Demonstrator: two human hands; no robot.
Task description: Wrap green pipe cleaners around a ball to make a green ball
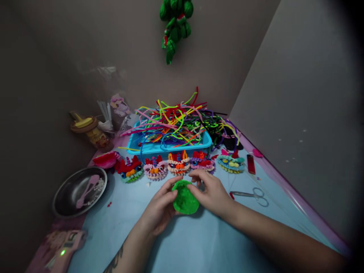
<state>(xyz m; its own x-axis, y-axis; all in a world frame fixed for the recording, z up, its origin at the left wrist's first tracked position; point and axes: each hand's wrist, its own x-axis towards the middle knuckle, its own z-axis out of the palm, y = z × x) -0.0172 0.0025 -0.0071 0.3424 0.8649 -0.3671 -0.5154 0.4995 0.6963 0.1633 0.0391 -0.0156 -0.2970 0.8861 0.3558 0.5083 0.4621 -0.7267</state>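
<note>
A small green cup-shaped piece (186,199), hollow side toward me, is held up over the blue table cover. My left hand (163,201) grips it from the left, thumb near its rim and fingers behind. On the upper right, my right hand (210,191) pinches its edge between thumb and fingers. Just behind the hands stands a row of several colourful fuzzy lion-like heads, among them an orange-and-red one (178,163) and a yellow-and-blue one (231,162). What the piece is made of I cannot tell.
A blue tray (170,151) heaped with pipe cleaners (176,123) stands at the back. Scissors (253,195) and a red rectangular object (250,164) lie to the right. At left are a metal bowl (66,197) with a pink tool and a pink device (64,250) with a green light.
</note>
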